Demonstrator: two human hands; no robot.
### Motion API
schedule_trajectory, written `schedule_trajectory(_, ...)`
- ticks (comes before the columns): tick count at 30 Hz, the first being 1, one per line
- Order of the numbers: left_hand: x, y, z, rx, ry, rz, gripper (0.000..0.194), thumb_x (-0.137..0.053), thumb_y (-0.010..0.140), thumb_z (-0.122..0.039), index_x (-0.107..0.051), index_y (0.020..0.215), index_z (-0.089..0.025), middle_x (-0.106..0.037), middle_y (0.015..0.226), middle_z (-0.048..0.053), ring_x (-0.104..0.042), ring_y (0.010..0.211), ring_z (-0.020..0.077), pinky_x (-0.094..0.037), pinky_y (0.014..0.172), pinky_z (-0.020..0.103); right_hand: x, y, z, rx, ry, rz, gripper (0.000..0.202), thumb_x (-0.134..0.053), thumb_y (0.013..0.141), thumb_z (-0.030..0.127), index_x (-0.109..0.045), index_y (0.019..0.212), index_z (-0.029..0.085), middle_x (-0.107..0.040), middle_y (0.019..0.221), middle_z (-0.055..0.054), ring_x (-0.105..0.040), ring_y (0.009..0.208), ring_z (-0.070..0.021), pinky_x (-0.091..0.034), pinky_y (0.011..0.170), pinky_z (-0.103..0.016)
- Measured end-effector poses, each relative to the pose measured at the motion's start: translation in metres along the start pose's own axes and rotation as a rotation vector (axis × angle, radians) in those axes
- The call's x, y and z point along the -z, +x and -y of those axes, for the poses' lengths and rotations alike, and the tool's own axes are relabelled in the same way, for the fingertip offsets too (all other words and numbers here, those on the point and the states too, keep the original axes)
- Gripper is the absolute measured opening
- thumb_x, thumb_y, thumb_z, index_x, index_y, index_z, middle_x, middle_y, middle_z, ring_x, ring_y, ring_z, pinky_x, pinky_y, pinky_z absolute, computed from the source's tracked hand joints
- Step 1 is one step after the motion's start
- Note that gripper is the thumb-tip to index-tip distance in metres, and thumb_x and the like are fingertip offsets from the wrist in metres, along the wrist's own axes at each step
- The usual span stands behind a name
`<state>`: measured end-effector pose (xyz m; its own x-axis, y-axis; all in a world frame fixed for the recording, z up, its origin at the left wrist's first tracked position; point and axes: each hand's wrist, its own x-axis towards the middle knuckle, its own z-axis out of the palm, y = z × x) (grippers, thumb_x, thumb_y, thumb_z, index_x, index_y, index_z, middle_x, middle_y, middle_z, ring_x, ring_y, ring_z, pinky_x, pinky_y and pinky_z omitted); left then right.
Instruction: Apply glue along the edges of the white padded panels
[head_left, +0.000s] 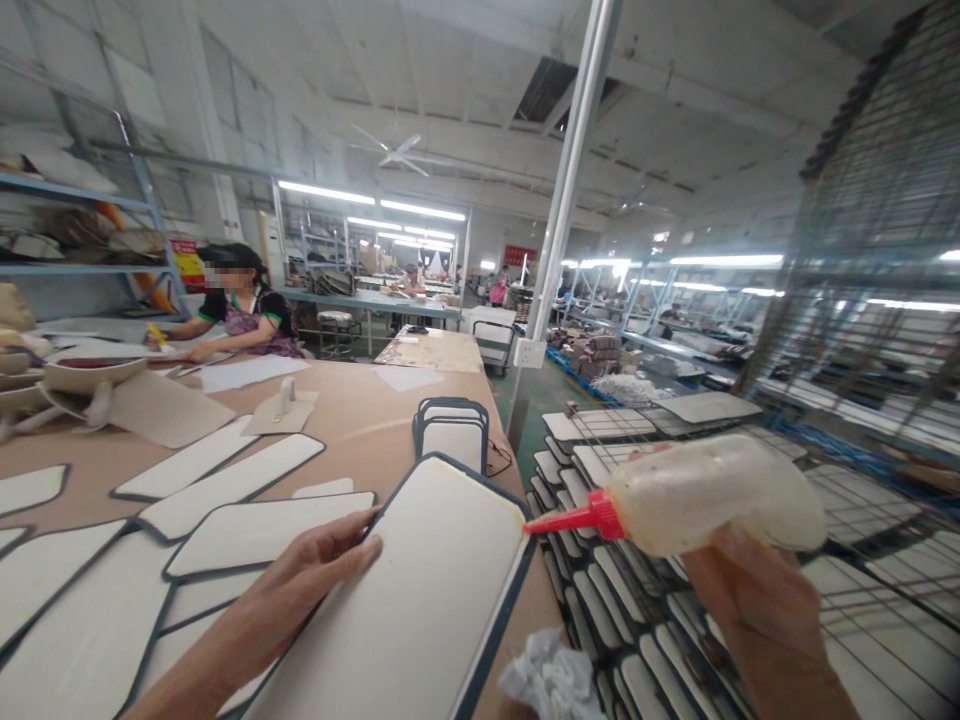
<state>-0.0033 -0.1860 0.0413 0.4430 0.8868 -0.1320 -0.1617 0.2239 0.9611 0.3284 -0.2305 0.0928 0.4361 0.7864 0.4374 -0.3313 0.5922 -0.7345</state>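
In the lower middle of the frame my left hand [319,570] is pressing flat and open on the white panel [420,600]; my right hand [750,600] is gripping the glue bottle [712,495], its red nozzle [574,518] touching the panel's right edge

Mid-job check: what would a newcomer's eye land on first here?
The squeeze bottle in the right hand, its red nozzle touching the right edge of the dark-rimmed white panel. The left hand presses that panel's left edge; similar panels cover the table.
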Motion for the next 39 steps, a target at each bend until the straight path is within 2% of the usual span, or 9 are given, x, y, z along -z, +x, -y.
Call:
schedule_trajectory(6,-0.001,0.0,0.003,-0.002,-0.004,-0.019,0.05,-0.064,0.078,-0.029,-0.052,0.125,-0.026,-0.072,0.093,0.004,-0.066,0.072,0.0197,-0.051,0.063,0.025,0.006,-0.002,-0.003,0.059,-0.049,-0.009,0.053,-0.07,0.059,0.022,-0.06,0.108,0.036,-0.067,0.11,-0.001,-0.055,0.112,-0.0304,-0.04,0.1,-0.051)
schedule_trajectory(15,-0.004,0.005,0.001,-0.008,-0.031,-0.009,0.047,-0.064,0.078,-0.029,-0.053,0.123,-0.025,-0.072,0.096,0.004,-0.067,0.078,0.0205,-0.051,0.063,0.024,0.002,0.001,-0.003,0.074,-0.003,-0.023,0.057,-0.072,0.055,0.019,-0.061,0.108,0.035,-0.068,0.107,-0.001,-0.058,0.108,-0.0305,-0.042,0.099,-0.05)
schedule_trajectory(21,-0.011,0.007,-0.004,0.016,-0.04,-0.048,0.05,-0.07,0.072,-0.03,-0.056,0.119,-0.023,-0.073,0.09,0.003,-0.066,0.071,0.0191,-0.051,0.062,0.024,-0.002,0.007,-0.005,0.043,-0.042,-0.072,0.061,-0.08,0.051,0.026,-0.062,0.109,0.029,-0.068,0.106,-0.005,-0.056,0.11,-0.0329,-0.039,0.1,-0.055)
schedule_trajectory(24,-0.012,0.011,-0.003,0.011,-0.03,-0.085,0.048,-0.073,0.068,-0.031,-0.06,0.114,-0.022,-0.073,0.087,0.003,-0.066,0.069,0.0185,-0.051,0.059,0.022,-0.015,0.011,0.01,0.058,-0.011,-0.016,0.055,-0.079,0.056,0.029,-0.062,0.108,0.03,-0.065,0.113,-0.003,-0.05,0.117,-0.0306,-0.032,0.105,-0.054)
schedule_trajectory(27,-0.011,0.017,0.002,0.014,-0.023,-0.119,0.046,-0.075,0.067,-0.033,-0.063,0.109,-0.02,-0.073,0.086,0.003,-0.067,0.07,0.0184,-0.051,0.058,0.021,-0.032,0.019,0.029,0.203,0.014,0.139,0.036,-0.071,0.067,0.029,-0.064,0.103,0.031,-0.058,0.125,0.002,-0.038,0.128,-0.0264,-0.029,0.109,-0.047)
schedule_trajectory(29,-0.008,0.021,0.006,0.012,-0.021,-0.138,0.045,-0.074,0.068,-0.035,-0.063,0.109,-0.02,-0.073,0.086,0.003,-0.067,0.069,0.0176,-0.051,0.058,0.021,-0.039,0.028,0.034,0.285,0.021,0.227,0.031,-0.066,0.072,0.029,-0.064,0.103,0.031,-0.053,0.131,0.005,-0.03,0.133,-0.0242,-0.028,0.11,-0.044)
schedule_trajectory(31,-0.002,0.025,0.012,-0.001,-0.015,-0.161,0.044,-0.072,0.07,-0.035,-0.062,0.11,-0.02,-0.073,0.086,0.003,-0.067,0.069,0.0168,-0.051,0.059,0.021,-0.041,0.036,0.025,0.251,0.015,0.265,0.035,-0.067,0.072,0.027,-0.062,0.106,0.033,-0.054,0.129,0.006,-0.032,0.132,-0.0229,-0.03,0.109,-0.044)
schedule_trajectory(34,0.007,0.027,0.02,-0.006,-0.014,-0.19,0.044,-0.071,0.072,-0.034,-0.06,0.113,-0.019,-0.073,0.085,0.003,-0.067,0.069,0.0158,-0.051,0.059,0.02,-0.033,0.041,-0.003,0.059,-0.026,0.301,0.047,-0.07,0.068,0.019,-0.059,0.111,0.032,-0.062,0.119,0.0,-0.046,0.122,-0.0249,-0.034,0.105,-0.05)
schedule_trajectory(39,0.016,0.025,0.027,0.02,-0.036,-0.207,0.044,-0.069,0.073,-0.033,-0.059,0.115,-0.02,-0.073,0.086,0.003,-0.065,0.065,0.0145,-0.05,0.056,0.02,-0.019,0.029,-0.031,-0.06,0.041,0.222,0.042,-0.065,0.073,0.026,-0.058,0.114,0.029,-0.065,0.114,-0.004,-0.053,0.115,-0.0255,-0.033,0.105,-0.051)
